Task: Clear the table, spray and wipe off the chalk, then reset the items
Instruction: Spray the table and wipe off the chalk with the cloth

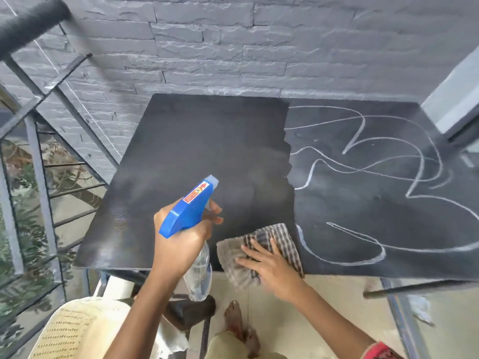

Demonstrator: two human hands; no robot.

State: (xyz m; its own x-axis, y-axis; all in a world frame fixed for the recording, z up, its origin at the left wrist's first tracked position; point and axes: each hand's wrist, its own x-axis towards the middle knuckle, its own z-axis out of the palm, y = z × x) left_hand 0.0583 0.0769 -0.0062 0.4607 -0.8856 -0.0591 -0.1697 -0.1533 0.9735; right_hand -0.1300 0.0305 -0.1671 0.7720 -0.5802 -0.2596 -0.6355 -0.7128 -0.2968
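A grey stone-clad wall [259,47] fills the top of the frame. Below it, a black table [194,151] spans the centre and right. Its left part is a darker, uniform patch with a ragged border; looping white chalk lines [346,151] cross its right part. A grey metal railing [39,161] runs down the left edge, with foliage behind it. Pale floor tiles [337,301] show at the bottom, beneath the table's near edge.

The left hand [181,239], lower centre, is wrapped firmly round the neck of a spray bottle [189,206], fingers curled in front at the trigger. The blue head points up and right over the table; the clear body hangs below the table edge.

Just to its right, the right hand [269,263] lies flat with fingers spread, pressing a brown checked cloth [280,237] onto the table's near edge. Part of the cloth droops over that edge.
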